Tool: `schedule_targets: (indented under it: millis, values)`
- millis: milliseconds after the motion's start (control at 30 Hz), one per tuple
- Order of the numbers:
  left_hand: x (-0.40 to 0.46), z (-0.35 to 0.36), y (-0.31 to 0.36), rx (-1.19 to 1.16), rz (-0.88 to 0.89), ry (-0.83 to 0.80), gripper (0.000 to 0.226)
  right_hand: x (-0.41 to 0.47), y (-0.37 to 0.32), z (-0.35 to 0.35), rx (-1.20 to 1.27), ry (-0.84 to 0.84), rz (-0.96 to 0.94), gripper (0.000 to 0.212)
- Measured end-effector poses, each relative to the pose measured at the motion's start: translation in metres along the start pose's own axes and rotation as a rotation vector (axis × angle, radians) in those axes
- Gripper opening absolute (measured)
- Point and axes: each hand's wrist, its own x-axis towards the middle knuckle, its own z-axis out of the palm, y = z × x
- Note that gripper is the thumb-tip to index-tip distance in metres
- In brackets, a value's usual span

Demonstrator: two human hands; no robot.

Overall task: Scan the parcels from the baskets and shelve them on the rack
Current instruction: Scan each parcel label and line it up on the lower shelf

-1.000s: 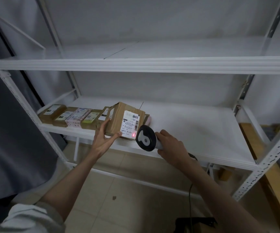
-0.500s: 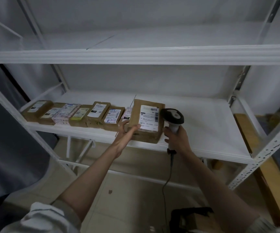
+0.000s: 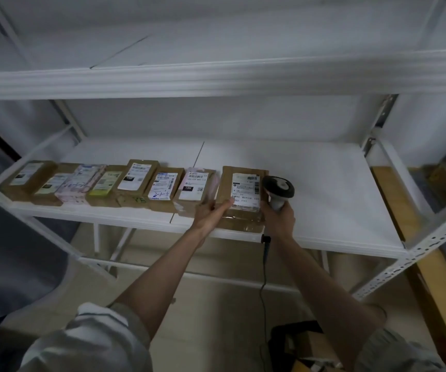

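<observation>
Eight parcels lie label-up in one row along the front of the middle shelf (image 3: 323, 183) of the white rack (image 3: 431, 237). From the left end, seven of them (image 3: 125, 183) sit edge to edge, untouched by either hand. The eighth, the brown parcel (image 3: 243, 181) at the right end of the row, is the one being shelved; it rests flat on the shelf, just beside the pink-labelled parcel (image 3: 193, 183).

The left hand (image 3: 209, 212) lies against the near-left corner of the brown parcel with its fingers extended, and its thumb (image 3: 226, 204) rests on top near the label. It presses and steadies; it does not wrap the parcel. The right hand (image 3: 278, 217) is clenched around the handle of the barcode scanner (image 3: 279, 187) just right of the parcel. The scanner's cable (image 3: 263, 264) hangs below the shelf edge. Whether the right knuckles touch the parcel's side cannot be determined.

Procedure for this step, as judged from the present layout:

1. Slide the brown parcel left with flat fingers until it meets its neighbour.
2. Align its front edge with the row; that edge currently appears to sit nearer the shelf lip than the others.
3. Keep the label facing up.
4. Keep the scanner head and cable away from the parcel.
5. Lift the left hand straight off to avoid dragging the parcel askew.

A dark basket (image 3: 297, 345) is partly visible on the floor below.
</observation>
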Motion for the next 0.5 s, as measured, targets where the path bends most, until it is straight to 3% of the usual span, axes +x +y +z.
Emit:
schedule_targets:
  millis: [133, 333, 433, 500]
  values:
    - [0.017, -0.005, -0.004, 0.034, 0.005, 0.007, 0.078, 0.015, 0.003, 0.020, 0.011, 0.008, 0.048, 0.024]
    - [0.038, -0.006, -0.029, 0.041, -0.080, 0.212, 0.063, 0.035, 0.016, 0.051, -0.116, -0.085, 0.050, 0.030]
    - [0.030, -0.005, -0.031, -0.026, -0.043, 0.230, 0.036, 0.036, 0.017, 0.060, -0.121, -0.122, 0.042, 0.030]
    - [0.023, -0.007, -0.029, -0.062, -0.033, 0.205, 0.038, 0.029, 0.011, 0.062, -0.113, -0.131, 0.036, 0.022]
